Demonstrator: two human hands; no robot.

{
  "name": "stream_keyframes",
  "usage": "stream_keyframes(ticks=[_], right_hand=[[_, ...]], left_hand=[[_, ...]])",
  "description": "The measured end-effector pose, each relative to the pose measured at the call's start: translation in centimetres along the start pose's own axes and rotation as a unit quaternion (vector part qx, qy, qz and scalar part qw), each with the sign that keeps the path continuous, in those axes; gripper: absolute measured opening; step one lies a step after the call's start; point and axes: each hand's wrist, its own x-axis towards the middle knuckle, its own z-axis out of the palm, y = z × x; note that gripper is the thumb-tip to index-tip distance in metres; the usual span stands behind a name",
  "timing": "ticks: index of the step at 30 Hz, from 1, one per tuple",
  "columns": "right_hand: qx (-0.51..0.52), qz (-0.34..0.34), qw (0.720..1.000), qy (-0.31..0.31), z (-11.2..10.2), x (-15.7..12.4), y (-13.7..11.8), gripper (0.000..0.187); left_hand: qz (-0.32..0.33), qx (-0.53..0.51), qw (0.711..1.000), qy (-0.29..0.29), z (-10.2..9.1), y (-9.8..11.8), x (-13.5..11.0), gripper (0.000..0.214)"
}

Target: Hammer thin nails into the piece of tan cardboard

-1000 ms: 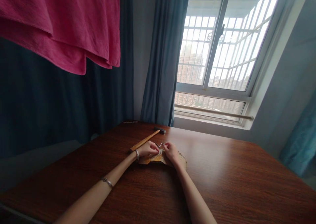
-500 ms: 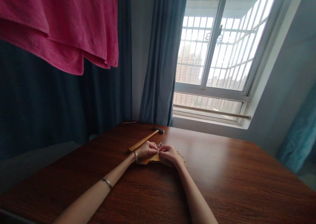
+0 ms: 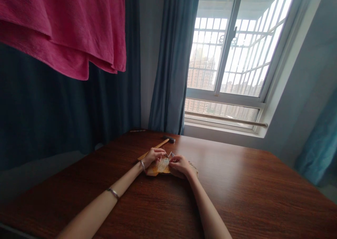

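Low over the table, a yellowish, dotted piece (image 3: 161, 166) lies between my hands; its exact kind is unclear. My left hand (image 3: 153, 156) is just above its left end, thumb and fingers pinched around something too thin to make out. My right hand (image 3: 181, 164) rests over the right part of the piece in a pinch, and what it grips is hidden. Thin metal bits (image 3: 172, 154) stick up between the hands. A ridged edge (image 3: 193, 167) shows right of my right hand. Behind my left hand lies a hammer (image 3: 159, 145) with a wooden handle and dark head.
The brown wooden table (image 3: 250, 183) reaches to the wall below a barred window (image 3: 226, 56). Small pale items (image 3: 137, 130) sit at its far left corner. A pink towel (image 3: 79, 32) hangs at upper left before dark blue curtains (image 3: 171, 63).
My left hand has lifted and moved left and away from my right hand, uncovering more of the dotted piece. My right hand has hardly moved.
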Motion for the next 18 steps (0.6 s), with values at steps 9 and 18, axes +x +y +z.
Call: stream_keyframes(ticks=[9,18], right_hand=[[-0.016,0.036,0.999,0.027,0.5,0.6,0.6,0.014],[-0.065,0.127,0.983,0.113,1.8,2.1,1.6,0.017]], left_hand=[[-0.083,0.013,0.991,0.101,0.9,-1.5,1.5,0.033],[-0.127,0.065,0.985,0.102,0.9,-2.2,2.4,0.021]])
